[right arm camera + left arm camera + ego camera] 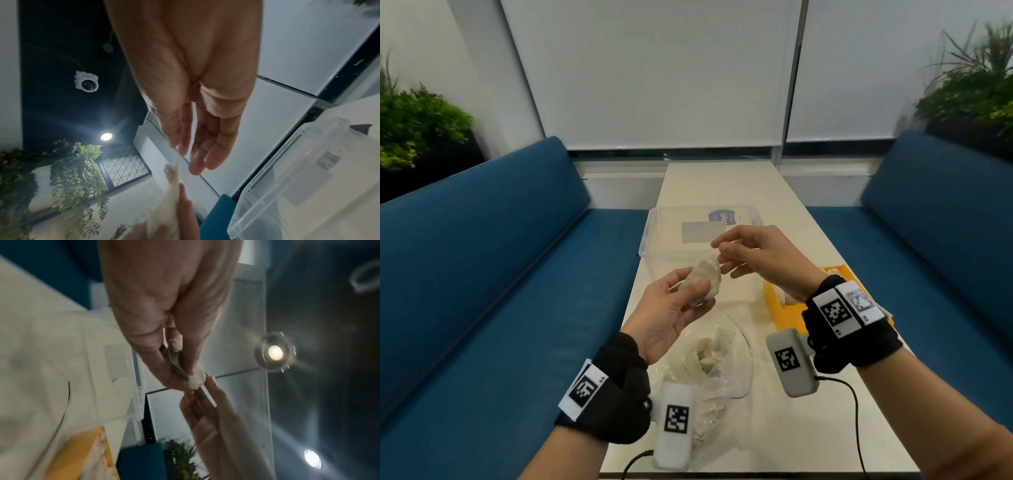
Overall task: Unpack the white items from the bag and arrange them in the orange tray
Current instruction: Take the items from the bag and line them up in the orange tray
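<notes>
Nearest my head camera sit the two black wrist straps with their white marker-coded camera modules; the left module (675, 424) overlaps the near end of the clear plastic bag (717, 363).

Fingers of my left hand (671, 310), palm up, curl round a crumpled white item (703, 281) and hold it above the table (763, 404). My right hand (760, 255) hangs just beside the item's top; its thumb and forefinger meet at the tips and the other fingers are loosely curled. From the head view I cannot tell whether they pinch a wisp of the item. In the left wrist view the item (197, 379) shows as a pale lump at my left fingertips (174, 381), with right fingertips (211, 381) touching or nearly touching it. In the right wrist view my right fingers (197, 155) lie nearly straight and close together, the blurred item (171, 186) just below them.

The white item is wrinkled, off-white and roughly egg-shaped.

Beneath my hands the bag lies open on the table with more white pieces (709, 353) inside. Behind the hands stands a clear plastic bin (654, 240). The orange tray (774, 298) rests at the table's right edge, largely hidden by my right wrist, with pale contents partly showing. Blue benches (482, 257) flank the table.
</notes>
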Action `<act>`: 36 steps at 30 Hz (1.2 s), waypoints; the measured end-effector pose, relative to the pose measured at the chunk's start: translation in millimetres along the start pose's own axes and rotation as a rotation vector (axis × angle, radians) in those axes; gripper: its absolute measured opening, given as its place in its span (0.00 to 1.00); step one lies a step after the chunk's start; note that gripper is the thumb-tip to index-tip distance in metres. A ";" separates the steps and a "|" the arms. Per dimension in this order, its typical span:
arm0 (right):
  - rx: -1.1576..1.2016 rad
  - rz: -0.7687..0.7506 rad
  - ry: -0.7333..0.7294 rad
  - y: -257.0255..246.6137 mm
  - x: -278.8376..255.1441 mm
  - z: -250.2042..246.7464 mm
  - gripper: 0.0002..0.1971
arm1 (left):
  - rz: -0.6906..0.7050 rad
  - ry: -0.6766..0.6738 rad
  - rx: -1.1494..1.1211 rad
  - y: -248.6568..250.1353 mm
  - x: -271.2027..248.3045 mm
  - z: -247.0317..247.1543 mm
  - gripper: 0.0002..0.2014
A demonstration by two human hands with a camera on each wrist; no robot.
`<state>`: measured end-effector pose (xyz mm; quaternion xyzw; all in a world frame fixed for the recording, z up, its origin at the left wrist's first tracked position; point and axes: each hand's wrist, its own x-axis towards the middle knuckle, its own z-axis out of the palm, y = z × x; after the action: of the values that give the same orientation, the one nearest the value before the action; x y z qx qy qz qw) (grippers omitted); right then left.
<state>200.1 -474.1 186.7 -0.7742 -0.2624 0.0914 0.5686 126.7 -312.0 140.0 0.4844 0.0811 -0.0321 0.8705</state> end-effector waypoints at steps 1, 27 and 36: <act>-0.006 0.018 0.006 -0.2 0.5 -0.9 0.09 | 0.049 0.030 0.051 0.9 1.5 0.8 0.13; -0.337 -0.070 0.056 36.4 7.8 -116.6 0.07 | -0.119 -0.021 -0.151 -30.3 61.0 114.5 0.16; -0.284 -0.024 0.001 64.3 18.1 -145.2 0.08 | -0.079 -0.003 -0.089 -57.6 85.6 119.5 0.15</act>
<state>298.7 -599.7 178.8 -0.8438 -0.2816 0.0462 0.4546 216.5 -441.9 138.8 0.4414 0.0999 -0.0635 0.8895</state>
